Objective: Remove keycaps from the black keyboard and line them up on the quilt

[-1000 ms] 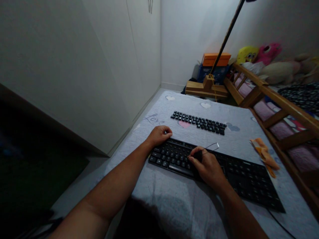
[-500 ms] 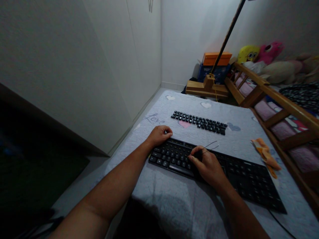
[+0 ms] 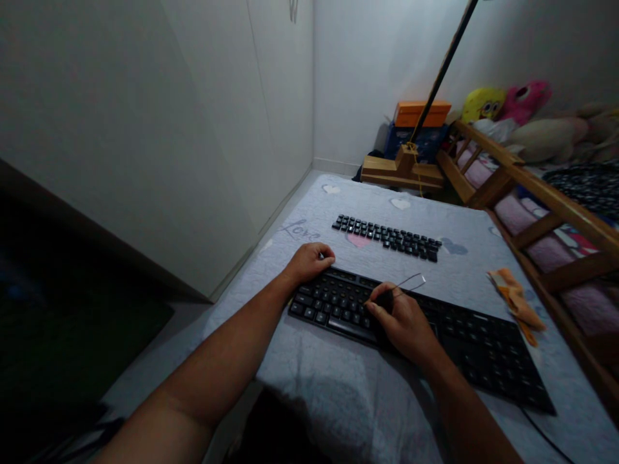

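A black keyboard (image 3: 348, 327) lies slanted on the cloth-covered table, with some upper keycaps off. My left hand (image 3: 312, 261) rests at its upper left edge, fingers curled; whether anything is in them is hidden. Over the middle of the keys, my right hand (image 3: 399, 317) pinches a thin wire tool (image 3: 411, 278), whose wire loop sticks up past the knuckles. Its working end is hidden near the fingertips. Beyond the keyboard, loose black keycaps (image 3: 387, 236) lie in rows on the cloth.
An orange cloth (image 3: 517, 303) lies right of the keyboard on the table cover (image 3: 309, 361). A wooden bed rail (image 3: 556, 193) runs along the right side. A wooden stand (image 3: 401, 169) with a dark pole stands behind, by an orange box (image 3: 422, 114). A white cabinet is at left.
The wire loop in my right hand has turned slightly. Both hands have otherwise stayed nearly in place.
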A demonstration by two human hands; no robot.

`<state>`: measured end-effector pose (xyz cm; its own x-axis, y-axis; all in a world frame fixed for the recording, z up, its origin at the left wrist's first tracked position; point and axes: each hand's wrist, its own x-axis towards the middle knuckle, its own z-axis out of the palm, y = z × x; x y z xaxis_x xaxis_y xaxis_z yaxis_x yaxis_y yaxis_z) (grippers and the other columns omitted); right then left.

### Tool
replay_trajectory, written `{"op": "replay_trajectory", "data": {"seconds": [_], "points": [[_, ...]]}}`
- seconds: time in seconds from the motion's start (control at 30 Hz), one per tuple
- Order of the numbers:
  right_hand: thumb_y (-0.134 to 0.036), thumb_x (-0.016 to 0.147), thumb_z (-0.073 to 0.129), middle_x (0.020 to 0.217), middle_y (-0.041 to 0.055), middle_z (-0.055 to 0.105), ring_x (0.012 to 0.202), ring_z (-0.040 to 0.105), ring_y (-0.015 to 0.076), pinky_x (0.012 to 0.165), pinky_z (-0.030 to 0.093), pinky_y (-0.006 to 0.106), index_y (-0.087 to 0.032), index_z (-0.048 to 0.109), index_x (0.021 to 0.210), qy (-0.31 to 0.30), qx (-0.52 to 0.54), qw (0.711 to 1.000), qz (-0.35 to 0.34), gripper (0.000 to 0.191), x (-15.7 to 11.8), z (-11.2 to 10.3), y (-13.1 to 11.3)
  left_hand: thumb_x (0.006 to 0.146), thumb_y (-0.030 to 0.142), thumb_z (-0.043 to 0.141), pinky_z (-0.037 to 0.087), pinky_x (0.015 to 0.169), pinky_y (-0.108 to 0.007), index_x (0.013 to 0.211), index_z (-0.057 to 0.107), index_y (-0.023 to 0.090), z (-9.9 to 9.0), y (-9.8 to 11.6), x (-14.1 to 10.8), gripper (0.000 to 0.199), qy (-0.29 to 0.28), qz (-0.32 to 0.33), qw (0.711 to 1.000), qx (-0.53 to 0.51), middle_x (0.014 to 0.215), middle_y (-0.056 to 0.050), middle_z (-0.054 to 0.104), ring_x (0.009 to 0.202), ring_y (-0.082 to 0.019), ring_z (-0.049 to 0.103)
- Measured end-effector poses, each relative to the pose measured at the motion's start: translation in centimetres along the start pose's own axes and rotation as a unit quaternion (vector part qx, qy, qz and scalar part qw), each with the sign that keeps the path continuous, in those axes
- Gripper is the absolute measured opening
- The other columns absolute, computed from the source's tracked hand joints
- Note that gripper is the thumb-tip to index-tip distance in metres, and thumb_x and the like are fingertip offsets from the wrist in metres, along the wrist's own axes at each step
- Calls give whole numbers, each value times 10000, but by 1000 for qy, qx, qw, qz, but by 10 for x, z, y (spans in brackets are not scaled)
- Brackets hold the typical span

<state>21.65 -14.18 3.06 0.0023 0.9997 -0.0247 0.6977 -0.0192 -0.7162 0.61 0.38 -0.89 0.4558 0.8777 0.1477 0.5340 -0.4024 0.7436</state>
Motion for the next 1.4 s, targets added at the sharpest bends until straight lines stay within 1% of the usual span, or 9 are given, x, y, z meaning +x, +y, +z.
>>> {"op": "replay_trajectory", "data": {"seconds": [0.27, 0.43, 0.6, 0.7, 0.87, 0.97, 1.1, 1.27, 1.4], "points": [[-249, 845, 511, 706, -1, 595, 663, 567, 174, 638, 413, 281, -213, 527, 872, -19, -35, 998, -39, 48, -4, 3, -4, 767, 241, 594, 451, 669, -229, 804, 721, 143, -1, 2, -1, 165, 4, 6, 1000, -1, 742, -11, 680, 666, -124, 570], [-180, 830, 520, 850, 53, 614, 813, 569, 206, 740, 433, 314, -203, 527, 862, 16, -74, 991, -110, 40, -6, 8, -4, 766, 238, 597, 459, 684, -234, 806, 724, 142, -2, 4, -1, 165, 3, 1, 1000, -4, 744, -13, 680, 666, -125, 572], [-103, 834, 489, 840, 63, 596, 798, 530, 214, 736, 437, 334, -204, 517, 835, 21, -117, 976, -183, 105, -10, 12, -5, 768, 240, 604, 464, 696, -236, 812, 726, 148, -2, 2, -1, 159, 0, -2, 1000, 0, 746, -9, 681, 670, -126, 574], [-86, 841, 474, 834, 66, 596, 799, 525, 216, 734, 438, 342, -202, 519, 829, 18, -126, 972, -197, 125, -11, 12, -4, 770, 246, 605, 464, 692, -235, 821, 725, 150, -1, 2, 0, 162, -2, -2, 1000, 2, 746, -8, 681, 676, -128, 575], [-143, 837, 500, 862, 71, 632, 820, 579, 214, 758, 457, 332, -199, 530, 864, 44, -94, 980, -172, 68, -10, 12, 2, 769, 240, 604, 465, 700, -240, 814, 728, 143, -1, 2, 0, 163, -1, -2, 1000, 2, 750, -12, 682, 677, -129, 578], [-207, 840, 514, 835, 67, 644, 794, 603, 210, 738, 460, 323, -197, 546, 859, 39, -65, 990, -118, 38, -9, 11, 2, 769, 233, 602, 466, 704, -242, 817, 727, 140, -2, 3, -1, 164, 0, 2, 1000, 1, 754, -14, 682, 678, -130, 579], [-270, 831, 527, 783, 54, 655, 730, 619, 205, 696, 453, 313, -198, 565, 854, 26, -41, 998, -51, 84, -9, 7, 1, 770, 231, 596, 467, 706, -243, 816, 725, 142, -2, 5, -1, 164, 0, -2, 1000, 4, 748, -13, 680, 677, -130, 579], [-286, 835, 521, 657, 5, 629, 591, 587, 169, 590, 410, 273, -205, 564, 854, 25, -30, 999, -29, 94, -8, 4, 0, 768, 238, 597, 469, 707, -243, 820, 725, 146, -2, 6, -1, 166, -3, -3, 1000, 6, 743, -13, 681, 677, -132, 579], [-302, 833, 529, 595, -20, 594, 538, 562, 158, 541, 384, 260, -206, 562, 850, 21, -17, 999, -17, 103, -5, 3, 0, 770, 237, 594, 469, 710, -244, 817, 725, 144, -2, 5, -1, 168, -5, 2, 1000, 5, 759, -18, 687, 679, -131, 579]]}}
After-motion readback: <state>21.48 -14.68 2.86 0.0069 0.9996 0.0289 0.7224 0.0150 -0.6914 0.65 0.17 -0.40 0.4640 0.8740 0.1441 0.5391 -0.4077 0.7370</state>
